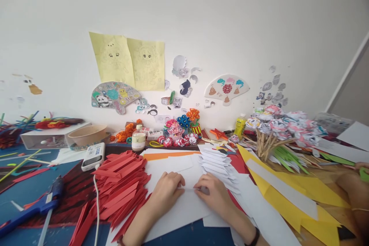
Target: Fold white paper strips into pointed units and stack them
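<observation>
My left hand (169,189) and my right hand (212,193) face each other over the white paper sheets (184,209) in the middle of the table. Between them a narrow folded piece of white paper (189,189) is pinched, one end in each hand's fingertips. White on white, its exact outline is hard to make out. To the left lies a heap of folded red paper strips (122,184), close to my left forearm. Just beyond my right hand, folded white paper strips (217,165) are stacked in an overlapping row.
A blue glue gun (47,200) and a white power bank (93,156) with its cable lie left. Yellow paper (276,196) covers the right, below paper flowers (276,123) on sticks. A small bottle (138,138) stands behind. Another person's arm (350,190) reaches in at right.
</observation>
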### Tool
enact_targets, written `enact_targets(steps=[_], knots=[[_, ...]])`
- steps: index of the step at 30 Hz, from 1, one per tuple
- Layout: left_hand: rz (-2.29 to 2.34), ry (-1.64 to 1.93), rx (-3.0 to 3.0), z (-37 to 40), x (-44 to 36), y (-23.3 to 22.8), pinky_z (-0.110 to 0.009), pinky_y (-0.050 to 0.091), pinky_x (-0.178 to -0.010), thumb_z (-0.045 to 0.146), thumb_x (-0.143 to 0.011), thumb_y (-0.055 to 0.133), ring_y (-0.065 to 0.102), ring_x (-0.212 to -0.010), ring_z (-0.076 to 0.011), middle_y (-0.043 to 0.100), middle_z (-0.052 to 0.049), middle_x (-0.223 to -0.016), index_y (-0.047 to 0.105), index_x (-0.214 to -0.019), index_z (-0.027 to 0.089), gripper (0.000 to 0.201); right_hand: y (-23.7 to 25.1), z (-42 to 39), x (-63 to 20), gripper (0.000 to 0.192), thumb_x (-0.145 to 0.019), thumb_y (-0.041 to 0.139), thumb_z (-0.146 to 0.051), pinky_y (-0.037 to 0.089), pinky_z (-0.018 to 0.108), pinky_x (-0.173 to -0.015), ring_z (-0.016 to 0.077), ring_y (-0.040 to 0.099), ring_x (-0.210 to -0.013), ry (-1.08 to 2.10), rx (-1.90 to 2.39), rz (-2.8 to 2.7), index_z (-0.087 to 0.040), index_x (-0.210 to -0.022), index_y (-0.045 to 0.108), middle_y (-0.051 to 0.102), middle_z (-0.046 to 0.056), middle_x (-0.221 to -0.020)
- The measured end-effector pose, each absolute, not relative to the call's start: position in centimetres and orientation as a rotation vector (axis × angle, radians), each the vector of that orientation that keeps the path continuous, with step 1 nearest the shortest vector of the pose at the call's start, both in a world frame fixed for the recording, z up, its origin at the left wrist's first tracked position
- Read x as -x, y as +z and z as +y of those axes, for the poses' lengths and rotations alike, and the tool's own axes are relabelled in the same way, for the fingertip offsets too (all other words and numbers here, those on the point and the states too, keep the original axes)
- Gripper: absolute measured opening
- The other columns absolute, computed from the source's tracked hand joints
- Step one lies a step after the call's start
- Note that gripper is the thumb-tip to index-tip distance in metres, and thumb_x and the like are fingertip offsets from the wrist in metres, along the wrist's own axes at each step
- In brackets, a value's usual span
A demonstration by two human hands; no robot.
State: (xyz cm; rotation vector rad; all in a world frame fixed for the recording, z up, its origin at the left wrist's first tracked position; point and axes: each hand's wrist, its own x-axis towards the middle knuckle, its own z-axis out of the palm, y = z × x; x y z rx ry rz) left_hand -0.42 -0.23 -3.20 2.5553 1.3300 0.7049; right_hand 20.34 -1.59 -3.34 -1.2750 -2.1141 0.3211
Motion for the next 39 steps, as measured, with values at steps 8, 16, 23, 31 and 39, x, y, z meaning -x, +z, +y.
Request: enact_targets(steps=[8,16,23,31,39], knots=[[1.242,0.537,-2.988,-0.4,0.7,-2.6,-0.030,0.028,-0.069,0.013,-0.086,0.053,0.051,-0.077,-0.0163,0.060,0.000,-0.078,0.058,-0.076,0.019,0.012,-4.4,-1.4,-20.9,0.022,-0.088,0.053,-0.015,0.032,0.029,-0.063,0.0173,0.050,-0.073,-0.075,1.119,-2.314,-0.022,-0.075,0.069,0.060,0.002,-0.069],[1.082,0.438,-3.078,-1.3,0.9,-1.4,-0.031,0.028,-0.066,0.014,-0.084,0.054,0.048,-0.077,-0.0168,0.057,-0.001,-0.075,0.060,-0.072,0.020,0.015,-3.5,-1.5,-21.6,0.016,-0.081,0.059,-0.015,0.031,0.029,-0.065,0.0160,0.049,-0.071,-0.067,1.039,-2.447,-0.027,-0.082,0.070,0.058,-0.001,-0.067],[1.148,0.426,-3.065,-0.5,1.3,-2.3,-0.031,0.030,-0.068,0.023,-0.087,0.057,0.050,-0.080,-0.0180,0.059,-0.001,-0.081,0.062,-0.082,0.021,0.007,-3.0,-2.0,-21.8,0.008,-0.082,0.064,-0.024,0.035,0.028,-0.068,0.0162,0.052,-0.076,0.077,1.081,-2.437,-0.025,-0.087,0.070,0.060,0.000,-0.077],[1.294,0.563,-2.936,-1.1,0.5,-2.3,-0.030,0.034,-0.070,0.020,-0.091,0.047,0.053,-0.077,-0.0178,0.062,-0.002,-0.082,0.058,-0.084,0.019,0.013,-3.7,-1.6,-21.5,0.018,-0.087,0.054,-0.012,0.039,0.027,-0.066,0.0172,0.055,-0.074,0.130,1.134,-2.279,-0.019,-0.075,0.066,0.061,0.002,-0.072],[1.258,0.892,-2.418,-1.5,0.2,-1.9,-0.025,0.038,-0.068,0.020,-0.086,0.051,0.056,-0.077,-0.0165,0.065,-0.002,-0.078,0.063,-0.076,0.019,0.015,-3.3,-1.8,-21.7,0.017,-0.083,0.056,-0.015,0.041,0.026,-0.061,0.0163,0.056,-0.067,0.342,1.086,-2.093,-0.018,-0.068,0.064,0.060,0.002,-0.069]])
